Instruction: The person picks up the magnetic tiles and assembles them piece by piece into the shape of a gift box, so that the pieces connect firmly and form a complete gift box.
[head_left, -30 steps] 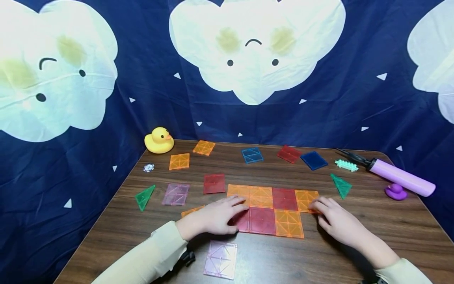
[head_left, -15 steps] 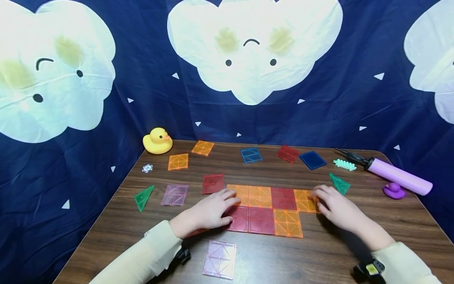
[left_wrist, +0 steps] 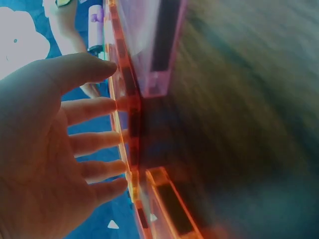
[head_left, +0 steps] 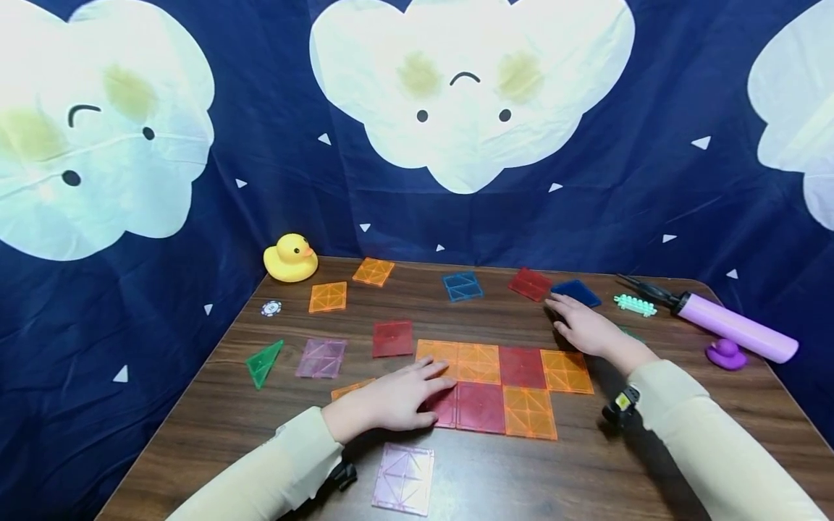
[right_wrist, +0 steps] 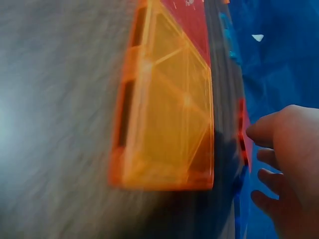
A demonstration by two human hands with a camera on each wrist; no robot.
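Orange and red square magnetic tiles lie joined in two rows, with a red tile (head_left: 481, 407) in the near row and an orange tile (head_left: 568, 371) at the far row's right end. My left hand (head_left: 391, 398) rests its spread fingers on the left end of this block, partly covering a red tile there. In the left wrist view its fingers (left_wrist: 94, 142) reach straight to the tile edges. My right hand (head_left: 589, 329) reaches over the back right, fingers loosely bent and holding nothing, close to a dark blue tile (head_left: 578, 291) and a red tile (head_left: 530, 284).
A clear purple tile (head_left: 404, 477) lies in front. Loose tiles, including a red tile (head_left: 393, 339) and a green triangle (head_left: 263, 363), surround the block. A yellow duck (head_left: 291, 258) stands back left; a purple pump (head_left: 736, 325) and small purple duck (head_left: 726, 354) lie right.
My right hand has left the orange tile at the block's right end and moved back toward the blue and red tiles. My left hand shifted slightly left, then back right onto the block.
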